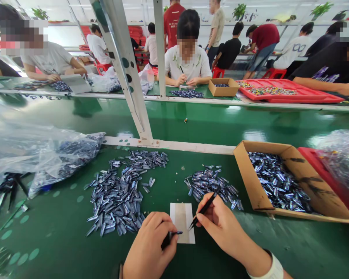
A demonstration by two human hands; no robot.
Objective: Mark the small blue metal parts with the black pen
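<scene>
My left hand is closed, pinching a small dark glossy piece between thumb and fingers; most of that piece is hidden. In my right hand is a pair of black tweezers, tips pointing down and left. The tips hover over or touch a small white card with a beige middle strip; I cannot tell which. A large heap of dark, shiny, elongated pieces lies left of the card. Beyond the right hand sits a smaller heap of similar pieces.
At right, a cardboard box holds many similar pieces, beside a red tray. A clear plastic bag and pliers lie left. A white metal post rises ahead. Co-workers sit across the green belt.
</scene>
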